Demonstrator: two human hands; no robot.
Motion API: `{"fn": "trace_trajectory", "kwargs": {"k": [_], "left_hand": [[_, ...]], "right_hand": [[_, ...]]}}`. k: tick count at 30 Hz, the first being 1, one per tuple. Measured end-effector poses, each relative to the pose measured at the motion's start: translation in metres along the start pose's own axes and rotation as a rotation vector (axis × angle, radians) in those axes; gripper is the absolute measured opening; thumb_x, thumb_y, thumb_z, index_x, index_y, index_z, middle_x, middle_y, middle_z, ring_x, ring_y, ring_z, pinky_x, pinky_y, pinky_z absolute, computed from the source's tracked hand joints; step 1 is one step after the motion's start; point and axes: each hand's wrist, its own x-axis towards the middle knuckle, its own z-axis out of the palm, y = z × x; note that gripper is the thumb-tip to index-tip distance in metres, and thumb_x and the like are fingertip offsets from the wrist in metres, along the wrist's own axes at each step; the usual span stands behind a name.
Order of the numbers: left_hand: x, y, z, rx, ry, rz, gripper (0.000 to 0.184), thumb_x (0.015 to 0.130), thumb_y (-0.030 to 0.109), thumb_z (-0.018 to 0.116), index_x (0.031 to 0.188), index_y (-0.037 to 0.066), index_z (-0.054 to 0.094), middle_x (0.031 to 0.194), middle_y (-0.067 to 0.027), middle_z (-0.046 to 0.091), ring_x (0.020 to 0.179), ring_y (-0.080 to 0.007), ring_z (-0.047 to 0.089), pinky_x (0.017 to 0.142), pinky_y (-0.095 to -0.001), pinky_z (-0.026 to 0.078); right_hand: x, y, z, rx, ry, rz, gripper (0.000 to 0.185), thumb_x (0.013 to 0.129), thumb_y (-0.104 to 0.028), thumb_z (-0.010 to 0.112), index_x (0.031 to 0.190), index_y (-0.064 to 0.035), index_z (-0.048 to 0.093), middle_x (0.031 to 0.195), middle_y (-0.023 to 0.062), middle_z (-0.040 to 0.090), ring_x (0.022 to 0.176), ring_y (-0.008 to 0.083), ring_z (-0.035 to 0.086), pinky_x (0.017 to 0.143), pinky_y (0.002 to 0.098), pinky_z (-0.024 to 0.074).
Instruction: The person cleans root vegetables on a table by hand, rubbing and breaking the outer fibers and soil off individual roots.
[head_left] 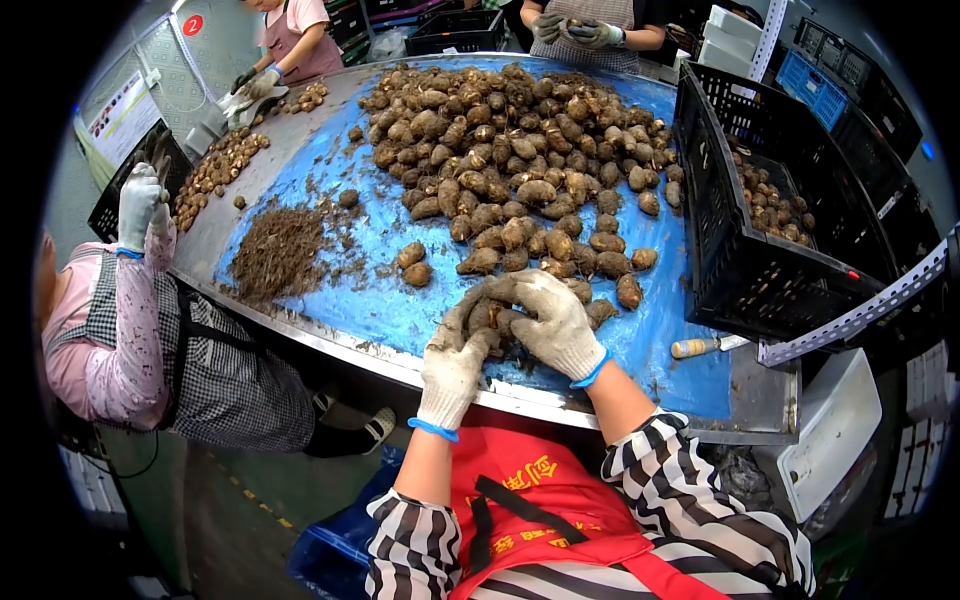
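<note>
A produce-processing workshop, by the look of it: ahead of the gloved fingers (512,288), brown tubers (500,130) lie heaped on a broad metal-edged table (657,297), with a mound of loose dirt (277,252) to the fingers' left. A black plastic crate (716,262) stands to their right, stacked crates (812,88) beyond it. Aproned co-workers (235,385) stand left of the fingers and across from them.

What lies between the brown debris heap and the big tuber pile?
In the head view, two loose tubers, a third tuber nearer the debris heap, and dark crumbs scattered over the blue surface.
</note>
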Motion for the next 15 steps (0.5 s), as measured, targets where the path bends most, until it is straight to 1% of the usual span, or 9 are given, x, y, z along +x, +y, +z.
{"fn": "trace_trajectory", "kwargs": {"k": [2,3,4,6,9,12,13,14,15], "left_hand": [[0.0,-0.008,-0.003,0.01,0.052,0.015,0.047,0.094,-0.009,0.055,0.14,-0.005,0.05,0.133,-0.0151,0.061,0.116,-0.0214,0.062,0.098,-0.0331,0.053],[0.0,-0.009,-0.002,0.027,0.082,0.02,0.044,0.095,-0.007,0.055,0.139,-0.005,0.052,0.13,-0.0149,0.063,0.113,-0.0209,0.064,0.094,-0.0322,0.054],[0.0,-0.01,-0.001,0.043,0.11,0.027,0.041,0.096,-0.006,0.055,0.137,-0.005,0.053,0.127,-0.0147,0.065,0.109,-0.0204,0.066,0.091,-0.0314,0.056],[0.001,-0.004,-0.009,0.129,0.038,-0.07,0.037,0.098,0.002,0.057,0.134,-0.006,0.056,0.12,-0.0137,0.068,0.1,-0.019,0.068,0.083,-0.0301,0.058],[-0.003,0.005,-0.008,0.148,-0.083,-0.142,0.035,0.1,0.012,0.06,0.131,-0.005,0.059,0.113,-0.0122,0.071,0.091,-0.0174,0.07,0.074,-0.029,0.059],[-0.007,0.013,-0.008,0.09,-0.136,-0.173,0.035,0.1,0.018,0.062,0.127,-0.005,0.062,0.11,-0.0119,0.072,0.088,-0.0173,0.071,0.07,-0.029,0.059],[-0.006,0.012,-0.006,0.069,-0.126,-0.165,0.035,0.1,0.019,0.062,0.126,-0.006,0.062,0.107,-0.0124,0.072,0.086,-0.0176,0.071,0.068,-0.029,0.059],[-0.005,0.012,-0.006,0.049,-0.118,-0.158,0.035,0.1,0.019,0.061,0.125,-0.006,0.062,0.104,-0.0129,0.073,0.084,-0.0179,0.071,0.066,-0.0291,0.059],[-0.005,0.01,-0.009,0.063,-0.134,-0.141,0.034,0.1,0.018,0.061,0.124,-0.006,0.062,0.107,-0.0125,0.072,0.087,-0.0175,0.071,0.07,-0.0292,0.059]], "right_hand": [[-0.001,0.002,-0.003,0.055,-0.021,0.018,0.032,0.077,0.001,0.07,0.109,-0.0015,0.07,0.105,0.0147,0.07,0.102,0.0315,0.066,0.09,0.0402,0.0522],[-0.001,0.007,0.0,-0.025,0.031,-0.037,0.025,0.078,0.0,0.07,0.103,-0.0006,0.07,0.101,0.0152,0.07,0.095,0.0316,0.066,0.085,0.0404,0.0528],[-0.003,0.008,0.002,-0.03,0.006,0.062,0.022,0.079,0.0,0.068,0.102,-0.0003,0.07,0.1,0.0157,0.07,0.093,0.0319,0.066,0.084,0.0399,0.0532],[-0.007,0.006,0.005,-0.036,-0.042,0.262,0.018,0.082,0.0,0.066,0.099,0.0004,0.07,0.099,0.0166,0.069,0.09,0.0324,0.067,0.083,0.039,0.0538],[-0.004,0.012,0.0,-0.127,-0.075,0.428,0.018,0.086,0.0,0.06,0.102,0.0009,0.068,0.097,0.0156,0.07,0.087,0.0284,0.067,0.08,0.0361,0.0542],[-0.002,0.002,-0.014,0.127,-0.047,0.49,0.022,0.088,0.0,0.054,0.106,0.0002,0.068,0.096,0.0127,0.071,0.088,0.0209,0.067,0.08,0.0325,0.0537],[0.001,0.001,-0.021,0.093,-0.097,0.463,0.031,0.088,0.002,0.053,0.115,-0.0015,0.068,0.102,0.0093,0.071,0.094,0.0151,0.066,0.083,0.0299,0.053],[0.001,-0.007,-0.028,0.172,-0.122,0.468,0.033,0.089,0.002,0.053,0.118,-0.0021,0.067,0.105,0.0088,0.071,0.096,0.0148,0.065,0.085,0.0296,0.0527],[0.003,-0.022,-0.037,0.249,-0.148,0.472,0.035,0.089,0.003,0.053,0.121,-0.0027,0.067,0.108,0.0082,0.07,0.098,0.0145,0.065,0.087,0.0293,0.0525]]}}
